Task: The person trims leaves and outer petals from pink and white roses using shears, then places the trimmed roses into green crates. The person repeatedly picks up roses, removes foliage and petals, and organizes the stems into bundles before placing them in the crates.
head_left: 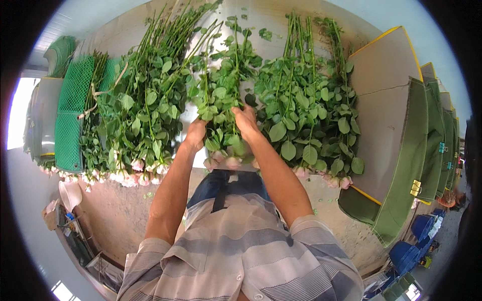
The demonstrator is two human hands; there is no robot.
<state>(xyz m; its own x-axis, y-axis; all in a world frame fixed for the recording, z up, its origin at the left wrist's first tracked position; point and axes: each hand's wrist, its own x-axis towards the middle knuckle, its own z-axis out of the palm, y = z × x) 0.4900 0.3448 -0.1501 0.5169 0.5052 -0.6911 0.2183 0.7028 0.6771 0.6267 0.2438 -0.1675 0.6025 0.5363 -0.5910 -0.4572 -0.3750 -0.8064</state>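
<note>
Pale pink roses with long leafy stems lie on a table before me, their heads towards my body. My left hand [196, 133] is closed at the left side of the middle bunch of roses [220, 92], its fingertips hidden under leaves. On the bunch's right side, my right hand [246, 121] grips a stem among the leaves, thumb on top. Below my hands, a few rose heads [232, 162] hang near the table's front edge. A larger pile of roses [147, 94] lies left of my left hand, and another pile [297, 101] lies right of my right hand.
A green mesh sheet [75, 113] stands at the left beside more stems. At the right rise grey panels [384, 101] edged in yellow, with green cloth flaps [401, 158] and a binder clip [415, 187]. Blue buckets [404, 256] stand on the floor at lower right.
</note>
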